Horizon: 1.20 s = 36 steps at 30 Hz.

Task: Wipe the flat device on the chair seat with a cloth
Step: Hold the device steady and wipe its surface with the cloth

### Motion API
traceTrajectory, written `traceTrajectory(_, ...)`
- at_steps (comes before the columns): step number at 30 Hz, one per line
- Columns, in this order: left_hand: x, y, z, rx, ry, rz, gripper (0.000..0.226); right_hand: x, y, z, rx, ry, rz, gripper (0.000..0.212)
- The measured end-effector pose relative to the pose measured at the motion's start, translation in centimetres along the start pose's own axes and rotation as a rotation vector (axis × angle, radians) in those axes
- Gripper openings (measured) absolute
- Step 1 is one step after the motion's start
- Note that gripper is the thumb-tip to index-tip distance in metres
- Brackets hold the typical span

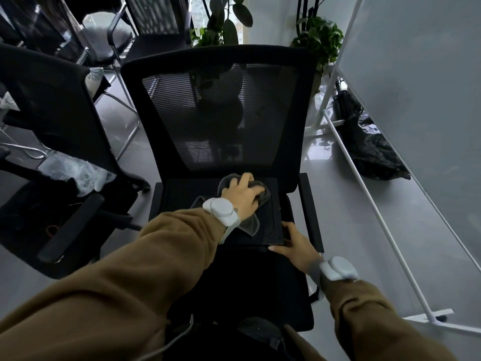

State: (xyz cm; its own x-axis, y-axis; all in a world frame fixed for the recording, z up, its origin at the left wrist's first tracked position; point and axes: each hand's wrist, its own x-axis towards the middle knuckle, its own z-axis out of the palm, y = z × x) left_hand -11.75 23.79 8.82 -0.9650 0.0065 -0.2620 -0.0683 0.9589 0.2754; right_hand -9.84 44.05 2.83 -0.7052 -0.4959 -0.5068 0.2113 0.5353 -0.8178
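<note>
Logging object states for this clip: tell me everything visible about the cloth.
The cloth is a thin grey, soft-looking fabric, crumpled rather than folded. It lies on the black flat device on the chair seat, toward its right half. The left hand presses flat on it, fingers spread, covering its middle; bunched edges show beyond the fingers and a loose corner trails toward the device's near edge. The right hand does not touch it.

Matt black flat device [182,204], soft grey cloth [250,225], mesh-backed chair [221,113], glossy floor [351,217].
</note>
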Motion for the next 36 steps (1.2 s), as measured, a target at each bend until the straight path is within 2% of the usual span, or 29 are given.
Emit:
traceTrajectory(5, -2.6, -0.6, 0.9, 0.046, -0.106, 0.139, 0.043, 0.2, 0.2, 0.0, 0.020, 0.008, 0.000, 0.065)
traceTrajectory(12, -6.7, -1.2, 2.2, 0.102, -0.152, 0.324, 0.045, 0.0, 0.7, 0.3, 0.070, 0.023, 0.003, 0.063)
traceTrajectory(18, -6.6, -1.5, 1.4, 0.067, -0.274, 0.374, 0.047, -0.1, 0.8, 0.7, 0.149, 0.065, -0.005, 0.059)
traceTrajectory(26, -1.3, -0.6, -0.8, 0.053, -0.139, 0.252, 0.043, 0.5, 0.9, 0.5, 0.142, 0.065, -0.018, 0.053)
traceTrajectory(36, 3.1, 1.7, -2.6, 0.107, -0.034, -0.017, 0.038, 0.3, 0.6, 0.4, 0.108, 0.079, 0.003, 0.051)
